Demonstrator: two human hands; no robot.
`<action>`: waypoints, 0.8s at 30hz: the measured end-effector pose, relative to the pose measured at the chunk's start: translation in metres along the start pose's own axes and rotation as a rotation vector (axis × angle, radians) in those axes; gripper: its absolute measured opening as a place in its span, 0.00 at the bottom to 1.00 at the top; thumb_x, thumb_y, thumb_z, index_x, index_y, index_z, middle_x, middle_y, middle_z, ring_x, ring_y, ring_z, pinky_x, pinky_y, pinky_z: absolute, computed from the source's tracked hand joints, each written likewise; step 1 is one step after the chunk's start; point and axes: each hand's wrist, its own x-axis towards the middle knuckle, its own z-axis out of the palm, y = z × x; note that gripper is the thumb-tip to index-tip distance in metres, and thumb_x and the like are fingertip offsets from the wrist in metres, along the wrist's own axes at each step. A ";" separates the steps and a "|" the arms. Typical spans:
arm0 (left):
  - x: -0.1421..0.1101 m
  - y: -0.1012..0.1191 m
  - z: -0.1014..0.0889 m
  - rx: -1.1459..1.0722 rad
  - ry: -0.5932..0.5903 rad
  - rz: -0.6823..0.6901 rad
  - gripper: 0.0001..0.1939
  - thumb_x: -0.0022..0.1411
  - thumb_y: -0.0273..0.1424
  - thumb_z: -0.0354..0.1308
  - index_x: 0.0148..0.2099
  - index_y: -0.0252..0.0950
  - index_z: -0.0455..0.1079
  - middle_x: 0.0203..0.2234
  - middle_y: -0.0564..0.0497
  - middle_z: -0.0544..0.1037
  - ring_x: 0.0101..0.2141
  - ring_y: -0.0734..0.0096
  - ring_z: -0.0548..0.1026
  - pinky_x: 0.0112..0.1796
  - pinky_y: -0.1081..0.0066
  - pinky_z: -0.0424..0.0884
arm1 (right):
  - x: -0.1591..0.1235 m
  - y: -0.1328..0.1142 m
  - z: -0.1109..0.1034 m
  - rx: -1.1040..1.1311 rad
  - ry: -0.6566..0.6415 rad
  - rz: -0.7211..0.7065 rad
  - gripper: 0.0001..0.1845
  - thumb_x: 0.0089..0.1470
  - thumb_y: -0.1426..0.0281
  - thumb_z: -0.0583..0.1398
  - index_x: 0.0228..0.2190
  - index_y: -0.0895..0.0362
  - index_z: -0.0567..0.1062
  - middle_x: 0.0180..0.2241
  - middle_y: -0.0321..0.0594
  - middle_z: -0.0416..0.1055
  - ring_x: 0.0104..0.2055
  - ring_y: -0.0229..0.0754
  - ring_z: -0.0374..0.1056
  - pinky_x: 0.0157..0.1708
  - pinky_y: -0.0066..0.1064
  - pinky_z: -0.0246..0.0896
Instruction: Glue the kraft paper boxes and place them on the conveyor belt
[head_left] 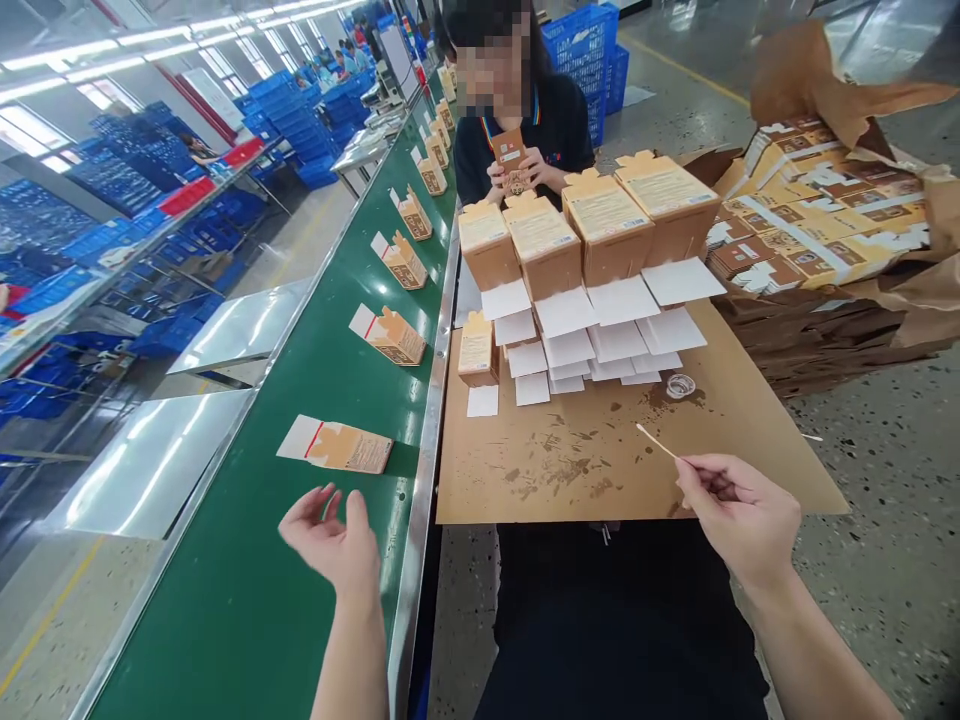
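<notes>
My right hand (739,510) pinches a thin cotton swab (658,441) over the near right of the cardboard sheet, its tip pointing up and left. Above the green conveyor belt (225,600) hovers my left hand (337,540), fingers loosely bent and apart, with nothing in it. The nearest small carton (349,447) lies on the belt just beyond that hand, its white flap to the left. A small clear round dish (681,386) rests on the cardboard sheet (525,490) amid dark wet marks.
Stacked brown-and-cream cartons (607,230) with white flaps fill the sheet's far side; one carton (478,350) stands at their left. Several cartons (401,335) line the belt. Across sits a co-worker (525,140) holding a carton. Bundled flat cartons (825,215) lie in torn paper at right.
</notes>
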 end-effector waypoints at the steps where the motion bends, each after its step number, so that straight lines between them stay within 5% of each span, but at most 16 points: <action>1: -0.002 0.008 0.014 -0.050 -0.094 0.022 0.27 0.59 0.40 0.75 0.55 0.42 0.69 0.50 0.48 0.76 0.55 0.57 0.81 0.64 0.48 0.75 | 0.000 0.001 0.000 0.003 -0.002 0.004 0.21 0.68 0.49 0.68 0.32 0.51 0.85 0.21 0.38 0.76 0.19 0.42 0.70 0.20 0.33 0.72; 5: 0.019 0.039 0.120 -0.149 -0.445 -0.114 0.20 0.65 0.43 0.69 0.55 0.41 0.75 0.50 0.45 0.80 0.54 0.58 0.81 0.59 0.58 0.77 | 0.003 -0.001 0.004 0.025 -0.047 -0.005 0.22 0.67 0.48 0.68 0.32 0.52 0.84 0.21 0.38 0.76 0.19 0.42 0.70 0.20 0.33 0.72; 8: 0.043 0.051 0.202 -0.038 -0.623 -0.325 0.23 0.57 0.43 0.75 0.51 0.38 0.77 0.51 0.41 0.82 0.55 0.53 0.80 0.61 0.57 0.74 | 0.009 -0.004 0.004 -0.004 -0.044 -0.044 0.19 0.68 0.51 0.67 0.31 0.51 0.84 0.21 0.38 0.76 0.20 0.42 0.71 0.22 0.33 0.72; 11: 0.051 0.052 0.240 0.014 -0.755 -0.468 0.23 0.52 0.44 0.78 0.44 0.36 0.79 0.46 0.37 0.85 0.54 0.45 0.82 0.59 0.51 0.75 | 0.020 0.000 -0.004 -0.110 0.000 -0.085 0.16 0.66 0.55 0.66 0.31 0.51 0.83 0.23 0.38 0.77 0.23 0.42 0.73 0.26 0.33 0.73; 15: 0.041 0.046 0.224 -0.022 -0.795 -0.538 0.21 0.56 0.46 0.75 0.43 0.37 0.78 0.46 0.36 0.86 0.51 0.48 0.85 0.56 0.52 0.78 | 0.048 0.018 -0.018 -0.299 -0.010 -0.064 0.10 0.62 0.63 0.65 0.29 0.52 0.81 0.24 0.38 0.78 0.25 0.43 0.74 0.30 0.34 0.73; 20: 0.004 0.034 0.156 -0.347 -0.652 -0.542 0.28 0.55 0.46 0.77 0.52 0.39 0.78 0.57 0.37 0.85 0.57 0.46 0.84 0.59 0.50 0.81 | 0.088 0.031 -0.020 -0.507 -0.127 -0.063 0.06 0.57 0.69 0.64 0.28 0.51 0.77 0.26 0.41 0.79 0.30 0.48 0.76 0.34 0.36 0.70; 24: -0.052 0.033 0.111 -0.462 -0.693 -0.500 0.39 0.48 0.47 0.84 0.59 0.41 0.77 0.63 0.36 0.82 0.65 0.40 0.80 0.62 0.45 0.79 | 0.109 0.028 -0.016 -0.658 -0.265 -0.035 0.09 0.58 0.73 0.64 0.26 0.52 0.74 0.27 0.44 0.79 0.29 0.47 0.74 0.33 0.36 0.64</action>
